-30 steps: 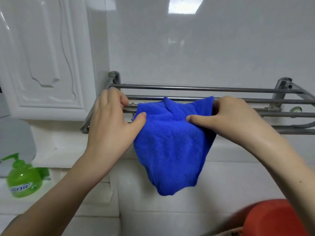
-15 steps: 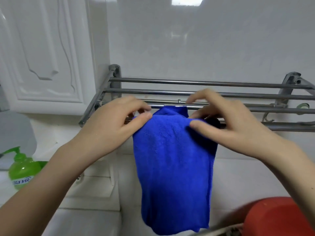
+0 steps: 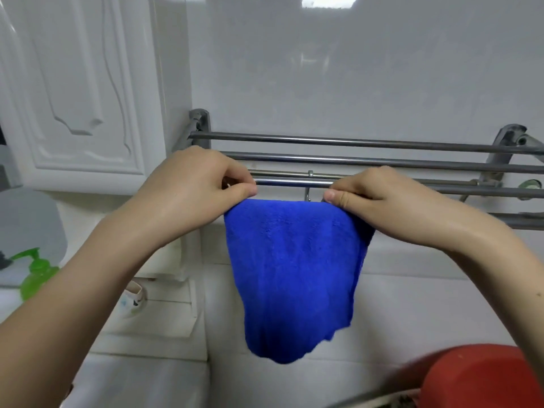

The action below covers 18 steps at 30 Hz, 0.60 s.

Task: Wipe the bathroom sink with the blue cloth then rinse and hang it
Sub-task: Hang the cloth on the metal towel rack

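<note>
Your left hand [image 3: 194, 184] pinches the upper left corner of the blue cloth [image 3: 294, 275], thumb and curled fingers pressed together on its edge. Your right hand [image 3: 382, 201] pinches the upper right corner the same way, with the thumb lying along the top of the fabric. The cloth is stretched flat between the two hands and hangs down in front of the white tiled wall [image 3: 353, 69], its lower edge narrowing to a loose, rounded end. Its top edge sits level with the nearest bar of the metal towel rack [image 3: 382, 141]. The cloth covers that bar where they meet, so you cannot tell whether it rests on it. A small metal hook [image 3: 307, 195] shows just above the top edge, between your hands.

At the far left stands a green soap bottle [image 3: 36, 272] below a white panelled cabinet door [image 3: 82, 98]. At the near right corner is a red basin [image 3: 482, 378], partly cut off by the frame.
</note>
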Available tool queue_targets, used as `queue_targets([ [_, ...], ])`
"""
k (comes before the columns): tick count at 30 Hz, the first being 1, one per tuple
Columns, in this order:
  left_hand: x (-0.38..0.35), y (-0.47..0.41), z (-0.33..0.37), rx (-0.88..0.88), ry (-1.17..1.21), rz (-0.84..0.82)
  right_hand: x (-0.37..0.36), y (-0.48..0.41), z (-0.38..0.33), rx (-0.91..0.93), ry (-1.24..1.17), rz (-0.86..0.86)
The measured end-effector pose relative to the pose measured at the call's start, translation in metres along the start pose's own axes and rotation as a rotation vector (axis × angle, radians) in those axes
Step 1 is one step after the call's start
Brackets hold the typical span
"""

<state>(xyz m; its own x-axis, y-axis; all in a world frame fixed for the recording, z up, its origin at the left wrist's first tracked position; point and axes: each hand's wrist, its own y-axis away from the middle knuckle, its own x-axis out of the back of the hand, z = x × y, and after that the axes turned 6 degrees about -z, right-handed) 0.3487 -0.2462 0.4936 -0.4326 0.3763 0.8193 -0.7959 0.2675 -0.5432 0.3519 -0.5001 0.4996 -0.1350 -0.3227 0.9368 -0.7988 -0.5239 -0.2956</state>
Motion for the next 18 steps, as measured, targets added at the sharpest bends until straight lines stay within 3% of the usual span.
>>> queue_targets([
  [3,-0.004,0.013,-0.004,-0.092,0.123,0.153,-0.001,0.011,0.005,0.118,0.043,0.219],
  [6,-0.015,0.032,-0.01,-0.184,0.281,0.134,-0.014,0.027,0.005,0.259,0.001,0.33],
  [9,-0.026,0.036,-0.017,-0.242,0.133,0.178,-0.029,0.031,0.009,0.253,0.16,0.367],
  [13,-0.013,0.018,-0.008,-0.169,0.246,0.198,-0.019,0.017,0.006,0.223,0.022,0.515],
  [15,-0.005,0.007,-0.005,-0.084,0.245,0.121,-0.008,0.008,0.003,0.116,-0.075,0.447],
  [18,0.004,0.001,-0.003,-0.002,0.061,-0.145,0.002,0.002,0.004,-0.028,-0.011,0.102],
])
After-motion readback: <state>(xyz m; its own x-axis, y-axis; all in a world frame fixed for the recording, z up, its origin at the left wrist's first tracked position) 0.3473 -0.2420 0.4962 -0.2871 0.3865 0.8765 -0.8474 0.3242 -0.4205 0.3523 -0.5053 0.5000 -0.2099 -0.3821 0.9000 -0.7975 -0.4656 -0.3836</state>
